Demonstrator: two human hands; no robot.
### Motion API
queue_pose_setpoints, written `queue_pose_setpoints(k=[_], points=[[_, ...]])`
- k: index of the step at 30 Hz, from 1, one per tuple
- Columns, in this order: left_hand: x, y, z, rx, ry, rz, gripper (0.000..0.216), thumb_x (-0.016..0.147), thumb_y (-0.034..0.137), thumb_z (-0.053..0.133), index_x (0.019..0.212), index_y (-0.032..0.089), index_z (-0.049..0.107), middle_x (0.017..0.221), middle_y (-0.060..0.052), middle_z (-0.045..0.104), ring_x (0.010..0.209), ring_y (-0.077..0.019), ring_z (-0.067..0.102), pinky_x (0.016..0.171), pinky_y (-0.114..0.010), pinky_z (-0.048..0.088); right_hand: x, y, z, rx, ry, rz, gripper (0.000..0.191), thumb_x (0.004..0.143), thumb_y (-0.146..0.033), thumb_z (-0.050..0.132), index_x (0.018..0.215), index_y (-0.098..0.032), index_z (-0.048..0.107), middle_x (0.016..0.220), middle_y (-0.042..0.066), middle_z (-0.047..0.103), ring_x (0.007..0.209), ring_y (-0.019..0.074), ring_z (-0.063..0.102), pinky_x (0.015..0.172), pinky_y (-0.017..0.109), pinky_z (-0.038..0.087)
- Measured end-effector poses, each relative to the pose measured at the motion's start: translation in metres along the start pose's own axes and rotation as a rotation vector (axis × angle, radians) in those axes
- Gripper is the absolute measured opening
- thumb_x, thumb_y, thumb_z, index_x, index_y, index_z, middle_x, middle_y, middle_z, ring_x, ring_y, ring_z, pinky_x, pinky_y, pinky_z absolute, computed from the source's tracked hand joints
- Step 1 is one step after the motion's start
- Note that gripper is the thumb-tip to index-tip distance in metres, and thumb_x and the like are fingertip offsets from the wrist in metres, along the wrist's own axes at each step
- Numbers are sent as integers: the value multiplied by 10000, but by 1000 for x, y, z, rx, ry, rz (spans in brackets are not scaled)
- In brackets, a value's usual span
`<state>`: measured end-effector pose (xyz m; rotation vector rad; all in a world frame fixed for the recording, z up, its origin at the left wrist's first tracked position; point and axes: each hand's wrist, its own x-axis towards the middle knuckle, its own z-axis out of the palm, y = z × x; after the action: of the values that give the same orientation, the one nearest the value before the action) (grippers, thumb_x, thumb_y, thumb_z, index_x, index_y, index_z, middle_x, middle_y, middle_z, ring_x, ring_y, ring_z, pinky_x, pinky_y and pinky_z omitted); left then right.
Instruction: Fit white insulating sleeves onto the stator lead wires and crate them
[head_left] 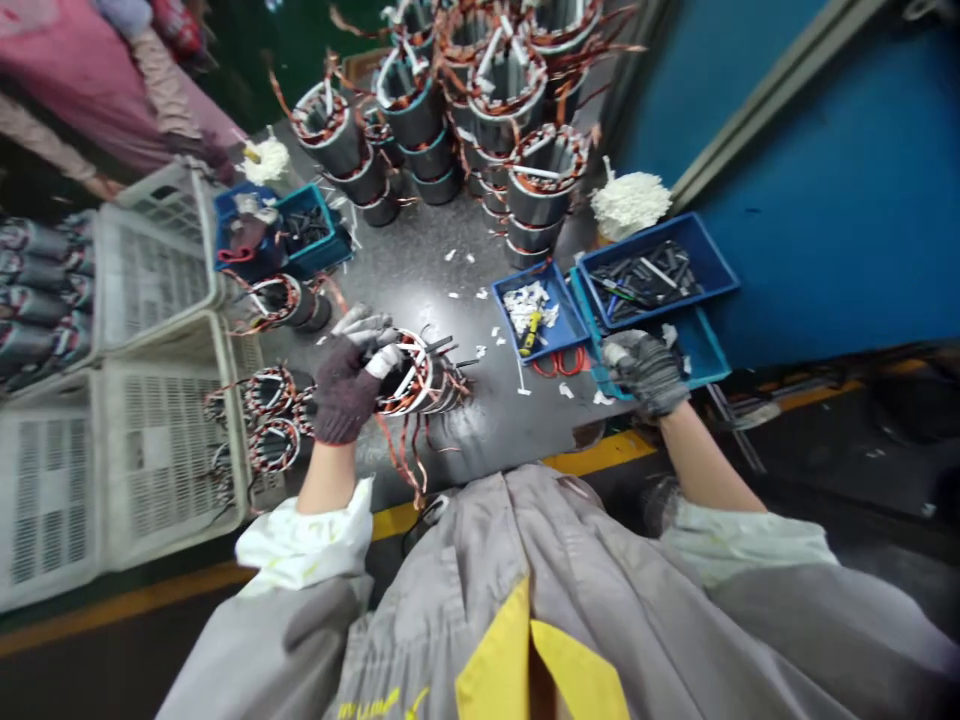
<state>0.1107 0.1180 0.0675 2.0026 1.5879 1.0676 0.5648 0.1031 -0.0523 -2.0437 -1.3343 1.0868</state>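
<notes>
My left hand (352, 372), in a dark glove with pale fingertips, grips the near-left end of a motor stator (442, 388). The stator lies on its side on the dark table, with copper windings, white sleeving and dark strips at its ends. Loose copper leads hang from it toward my body. Over at the teal bin (705, 350), my right hand (643, 368), in a grey glove, is bent down with its fingers curled together. Whatever its fingertips hold, if anything, is hidden.
Stacked stators (536, 190) crowd the back of the table (420, 260). A blue tray of dark strips (660, 275) and a small blue tray with white bits (536, 315) stand right of centre. White crates (165, 430) line the left; a person in pink (82, 80) is beyond.
</notes>
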Motion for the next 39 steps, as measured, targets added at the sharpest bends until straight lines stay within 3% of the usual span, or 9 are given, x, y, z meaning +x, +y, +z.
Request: queue_pose_setpoints(k=[5,9,13,20,29,34,39], points=[[-2,0,-3,8,-23,15,327,983,570,738,1130,287,810,1333,-80,801,1490,-325,608,1315,-625,423,-35,-88,91,325,-95,-336,274,951,-437,662,1091,-244,798,1070,92,838,929,282,795,932,471,652],[-3,0,-3,4,-34,25,326,994,553,728,1157,283,810,1344,-72,796,1498,-315,599,1331,-618,401,-30,-136,124,248,-137,-538,230,977,-329,654,1086,-250,839,1143,71,848,1080,265,779,1051,428,607],[-3,-2,-1,-28,-23,42,297,998,531,729,1146,289,819,1319,-71,804,1501,-317,596,1321,-615,423,-19,-148,119,84,-201,-642,267,978,-231,653,1149,-251,857,1130,56,848,1098,268,761,1069,419,586],[-2,-1,0,-22,-33,46,303,998,527,723,1159,285,811,1330,-71,799,1484,-318,607,1309,-598,444,-11,-157,106,-98,-254,-684,243,1030,-272,654,1173,-240,848,1163,79,830,1131,292,729,1072,430,557],[-3,-6,1,-19,-42,35,310,996,529,708,1152,279,803,1340,-71,791,1494,-321,594,1325,-603,422,-11,-156,115,-19,-258,-730,278,1041,-297,619,1197,-246,843,1162,73,829,1122,273,728,1068,408,562],[-3,-5,0,-3,-44,43,346,998,559,699,1165,272,796,1336,-81,786,1484,-316,600,1328,-603,413,-10,-148,114,25,-278,-699,264,1046,-316,613,1139,-240,848,1074,63,835,1022,261,743,990,392,580],[-2,-4,-1,20,-60,59,312,1008,527,684,1153,275,798,1344,-67,789,1468,-311,619,1319,-602,425,-5,-150,118,-45,-284,-753,250,1038,-326,646,1164,-249,847,1148,76,824,1120,278,726,1073,418,556]])
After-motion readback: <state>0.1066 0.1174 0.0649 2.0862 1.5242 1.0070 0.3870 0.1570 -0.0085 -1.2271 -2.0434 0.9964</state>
